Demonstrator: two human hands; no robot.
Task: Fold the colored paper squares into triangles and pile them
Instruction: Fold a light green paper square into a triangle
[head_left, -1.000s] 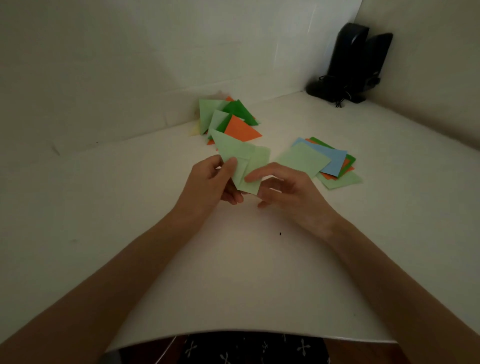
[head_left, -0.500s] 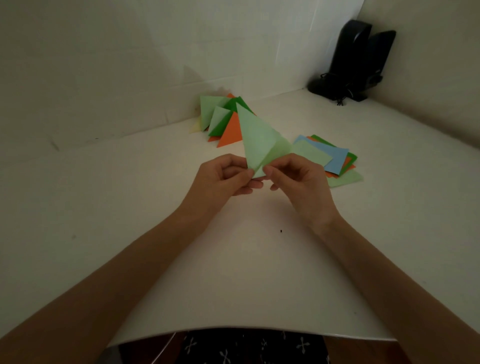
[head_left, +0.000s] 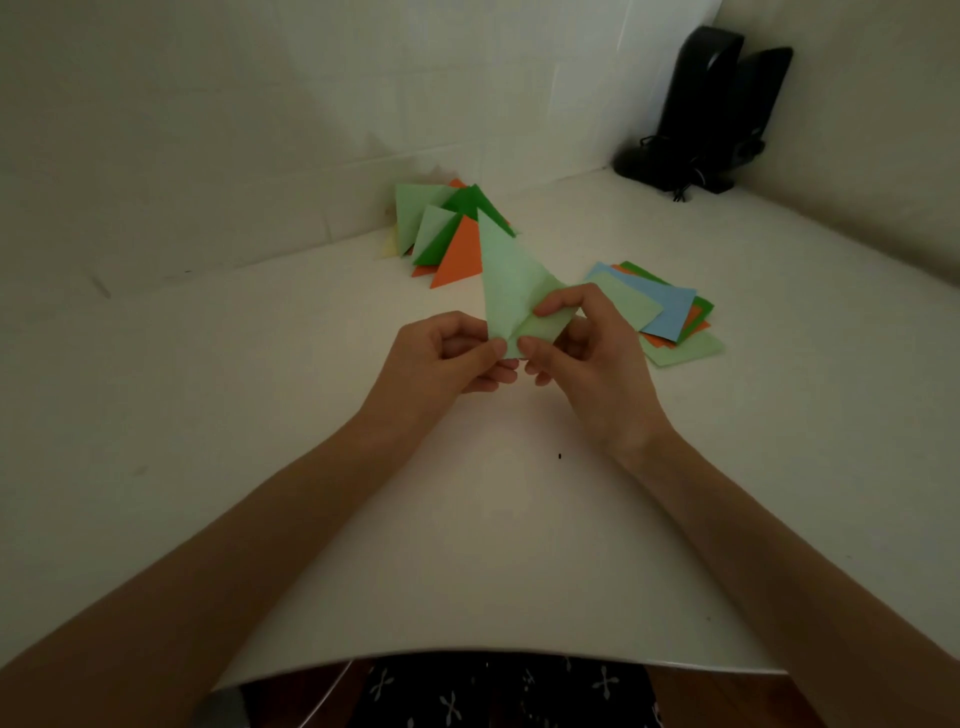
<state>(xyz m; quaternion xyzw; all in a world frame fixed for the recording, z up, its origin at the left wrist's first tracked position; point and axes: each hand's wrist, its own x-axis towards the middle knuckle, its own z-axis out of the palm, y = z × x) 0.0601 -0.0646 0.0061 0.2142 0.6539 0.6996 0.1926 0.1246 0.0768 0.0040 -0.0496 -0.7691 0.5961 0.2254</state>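
— While we count: item one, pale green sheet (head_left: 511, 283), where?
— Raised above the table (head_left: 260, 415), half-creased; our left hand (head_left: 447, 356) and right hand (head_left: 589, 353) each pinch its lower edge, thumb against fingertips.
— Item two, finished stock?
— Several folded triangles (head_left: 449, 234), heaped by the far wall.
— Item three, outstanding?
— A handful of flat squares (head_left: 670, 312), stacked to our right. We judge the job roughly half done.
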